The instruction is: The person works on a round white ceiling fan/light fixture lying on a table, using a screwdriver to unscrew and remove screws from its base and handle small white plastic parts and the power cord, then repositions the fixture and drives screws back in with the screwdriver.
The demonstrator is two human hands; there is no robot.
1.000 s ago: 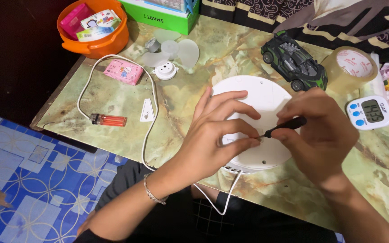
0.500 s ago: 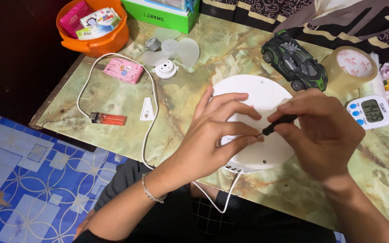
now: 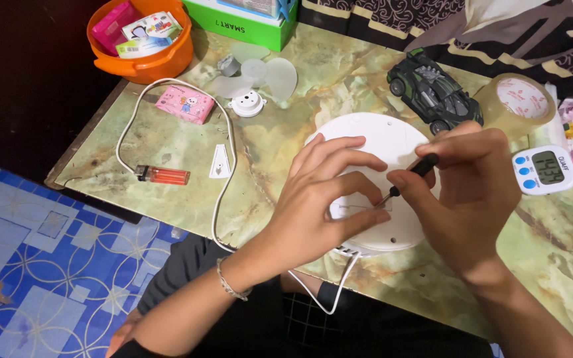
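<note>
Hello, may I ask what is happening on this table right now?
A person works on a round white device lying on a marbled green table. The left hand steadies it, while the right hand holds a small black screwdriver with its tip against the device. A white cable, a lighter and a toy car lie nearby.

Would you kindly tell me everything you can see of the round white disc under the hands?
The round white disc looks like smooth plastic and lies flat on the marbled green table, near its front edge. A small dark hole shows near its lower rim. A white cable leaves it at the bottom. The left hand presses on it with spread fingers; the right hand holds a small dark screwdriver with its tip down on the surface.
</note>
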